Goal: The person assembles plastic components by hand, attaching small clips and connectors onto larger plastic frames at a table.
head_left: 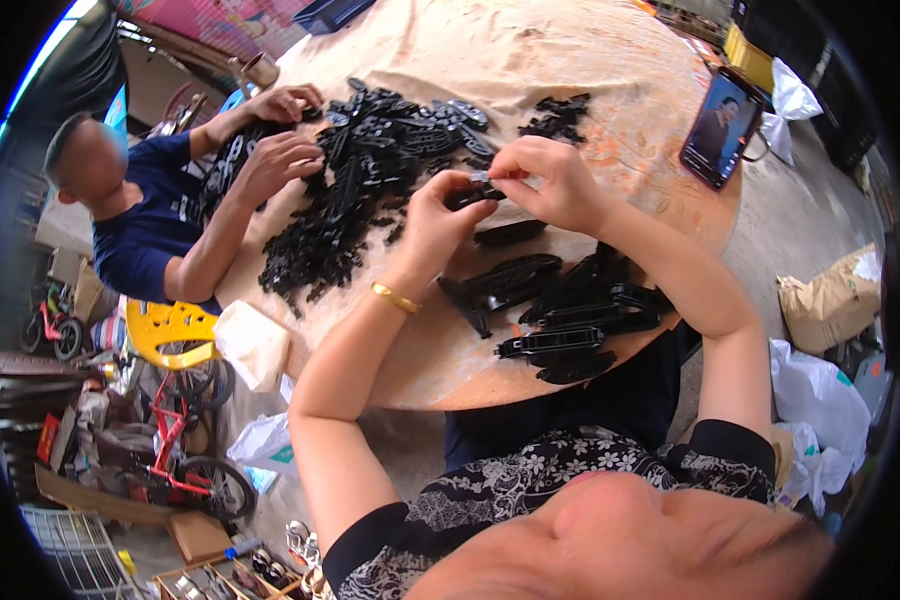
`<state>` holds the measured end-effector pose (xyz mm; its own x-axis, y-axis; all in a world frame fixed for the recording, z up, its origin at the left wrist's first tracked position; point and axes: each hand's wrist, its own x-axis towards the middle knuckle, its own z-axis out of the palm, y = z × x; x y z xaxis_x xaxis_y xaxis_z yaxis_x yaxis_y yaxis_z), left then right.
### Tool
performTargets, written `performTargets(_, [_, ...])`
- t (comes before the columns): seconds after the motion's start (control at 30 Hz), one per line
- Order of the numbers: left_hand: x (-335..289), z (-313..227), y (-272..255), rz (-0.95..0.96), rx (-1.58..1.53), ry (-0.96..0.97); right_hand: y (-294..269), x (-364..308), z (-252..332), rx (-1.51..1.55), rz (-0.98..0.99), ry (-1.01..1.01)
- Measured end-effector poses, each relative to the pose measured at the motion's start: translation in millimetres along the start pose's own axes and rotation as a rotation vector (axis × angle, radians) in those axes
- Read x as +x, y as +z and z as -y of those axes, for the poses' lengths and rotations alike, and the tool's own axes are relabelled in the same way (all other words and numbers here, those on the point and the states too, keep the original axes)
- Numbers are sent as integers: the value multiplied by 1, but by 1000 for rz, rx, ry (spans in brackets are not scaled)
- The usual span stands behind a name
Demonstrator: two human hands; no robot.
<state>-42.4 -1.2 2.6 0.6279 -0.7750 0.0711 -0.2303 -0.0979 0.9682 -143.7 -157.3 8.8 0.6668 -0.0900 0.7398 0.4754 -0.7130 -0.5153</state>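
Observation:
My left hand (436, 224) is closed around a small black plastic part (469, 198) above the table. The fingertips of my right hand (558, 186) pinch at a small pale piece (480, 177) against that part; its exact kind is too small to tell. Just below my hands lies a long black plastic piece (510, 233). Closer to me, several long black plastic assemblies (580, 315) are stacked near the table's edge. Left of my hands spreads a big heap of loose black plastic parts (360, 170), and a smaller heap of black bits (556, 119) lies beyond them.
Across the heap at left sits a co-worker (155, 215), both hands over black parts. A phone (722, 128) stands at the table's right edge. Around the round, cloth-covered table (560, 50) are a yellow stool (170, 333), a red bicycle (170, 430), a paper sack (830, 298) and white bags (820, 400).

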Motion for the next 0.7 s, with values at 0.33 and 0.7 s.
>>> performTargets(0.33, [-4, 2, -3, 59, -317, -109, 4, 0, 1, 2, 23, -64])
performTargets(0.7, [-3, -2, -10, 178, -523, -191, -5, -2, 4, -230, 123, -164])
